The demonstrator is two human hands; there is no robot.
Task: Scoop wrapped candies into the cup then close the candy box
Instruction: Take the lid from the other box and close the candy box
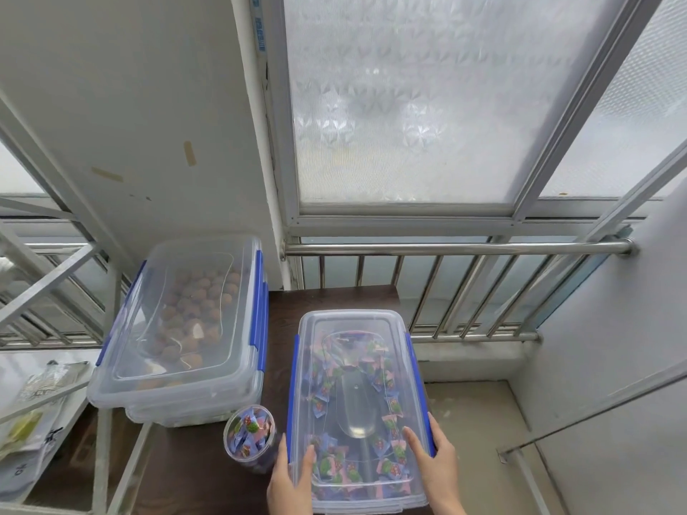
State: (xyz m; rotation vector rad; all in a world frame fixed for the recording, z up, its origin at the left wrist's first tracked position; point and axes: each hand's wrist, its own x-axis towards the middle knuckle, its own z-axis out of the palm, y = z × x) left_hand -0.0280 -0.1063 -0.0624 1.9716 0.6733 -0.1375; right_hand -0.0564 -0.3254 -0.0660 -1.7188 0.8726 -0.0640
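Observation:
The clear candy box [357,321] with blue side latches stands on the dark table, its transparent lid on top. Through the lid I see many wrapped candies [386,466] and a clear plastic scoop [358,407] lying among them. My left hand [292,477] rests on the box's near left edge, thumb on the lid and fingers down the side. My right hand [435,462] presses the near right edge by the blue latch. A clear cup [251,442] filled with wrapped candies stands just left of the box.
A second, larger clear box [186,328] holding brown round snacks sits closed at the left. The dark table [200,477] runs under everything. A steel railing [464,249] and frosted window stand behind. Bags [33,433] lie on a shelf at far left.

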